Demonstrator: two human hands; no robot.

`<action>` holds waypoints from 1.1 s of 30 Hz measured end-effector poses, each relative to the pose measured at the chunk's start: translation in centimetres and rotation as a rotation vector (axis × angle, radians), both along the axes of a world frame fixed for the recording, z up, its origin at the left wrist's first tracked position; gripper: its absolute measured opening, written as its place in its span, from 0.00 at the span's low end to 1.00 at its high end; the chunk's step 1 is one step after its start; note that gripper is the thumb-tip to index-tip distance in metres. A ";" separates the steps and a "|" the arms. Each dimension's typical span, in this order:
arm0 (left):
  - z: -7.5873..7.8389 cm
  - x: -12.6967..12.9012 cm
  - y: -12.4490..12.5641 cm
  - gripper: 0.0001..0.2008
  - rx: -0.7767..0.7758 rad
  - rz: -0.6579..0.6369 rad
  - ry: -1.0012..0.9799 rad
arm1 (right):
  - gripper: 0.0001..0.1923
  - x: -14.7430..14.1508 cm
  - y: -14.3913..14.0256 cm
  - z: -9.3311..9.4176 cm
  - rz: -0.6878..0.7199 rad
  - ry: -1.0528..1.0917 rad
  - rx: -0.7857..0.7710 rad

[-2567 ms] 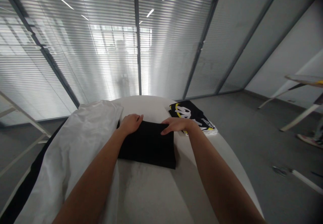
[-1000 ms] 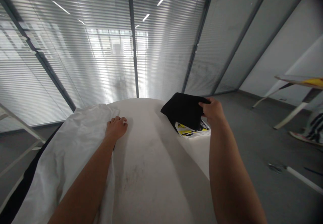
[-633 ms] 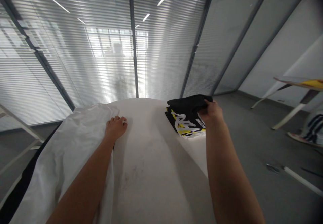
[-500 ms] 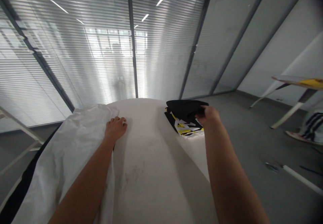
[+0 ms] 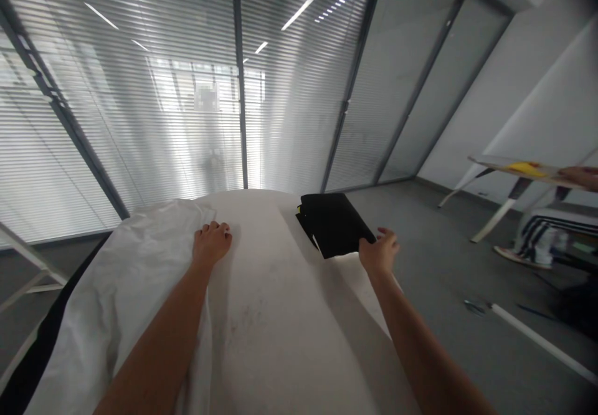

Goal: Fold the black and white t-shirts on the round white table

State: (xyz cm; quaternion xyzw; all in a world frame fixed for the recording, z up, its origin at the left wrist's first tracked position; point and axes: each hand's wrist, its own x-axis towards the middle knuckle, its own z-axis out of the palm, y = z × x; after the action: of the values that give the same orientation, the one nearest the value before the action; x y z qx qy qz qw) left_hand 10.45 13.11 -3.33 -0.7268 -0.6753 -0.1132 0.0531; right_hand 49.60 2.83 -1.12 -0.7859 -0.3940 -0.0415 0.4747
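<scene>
A folded black garment (image 5: pixel 334 225) lies flat on top of a small pile at the far right of the white table. Under its left edge a sliver of black, white and yellow fabric shows. My right hand (image 5: pixel 379 252) is at the pile's near right corner, thumb side touching the black cloth, fingers raised and apart. A white cloth garment (image 5: pixel 126 278) is spread, wrinkled, over the left side of the table. On its right edge rests my left hand (image 5: pixel 212 242), palm down, fingers slightly bent and lying on the fabric.
The white table (image 5: pixel 275 303) has a rounded far edge and dark smudges. Behind it stand glass panels with blinds (image 5: pixel 289 109). To the right are another table (image 5: pixel 495 166) with yellow cloth, a person's hand (image 5: pixel 582 177), and a white pole (image 5: pixel 537 337) on the floor.
The black cloth's raised near edge has come down over the printed fabric, which is now mostly covered. My right hand has lowered and loosened its hold. The left hand stays put.
</scene>
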 end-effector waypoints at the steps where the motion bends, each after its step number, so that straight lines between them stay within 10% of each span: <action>1: 0.0 0.1 -0.2 0.19 0.011 -0.006 0.015 | 0.25 -0.8 -0.4 0.3 -0.036 -0.159 0.009; 6: 0.5 1.0 -1.2 0.18 0.008 -0.045 0.109 | 0.24 -5.8 -1.0 0.1 0.098 -0.608 -0.172; 15: 3.5 -3.6 -10.4 0.20 0.008 -0.026 0.112 | 0.32 -5.7 -1.0 -5.0 0.308 -0.549 -0.477; 22: 0.0 -8.8 -20.0 0.29 -0.067 0.164 0.101 | 0.26 -9.0 -3.1 -3.3 0.360 -0.625 -0.299; 27: -0.4 -8.2 -20.8 0.30 -0.079 0.174 0.096 | 0.22 -12.7 -4.9 -3.7 0.751 -0.659 -0.345; 33: 0.0 -8.3 -20.8 0.26 -0.051 0.169 0.055 | 0.21 -12.9 -5.3 -3.8 0.769 -0.614 -0.359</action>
State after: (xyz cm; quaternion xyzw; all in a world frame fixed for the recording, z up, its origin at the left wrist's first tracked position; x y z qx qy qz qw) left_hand 2.13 -7.71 -3.30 -0.6712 -0.7353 -0.0709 0.0623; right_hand 36.69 -2.43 -4.93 -0.6052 -0.7760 -0.0247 0.1760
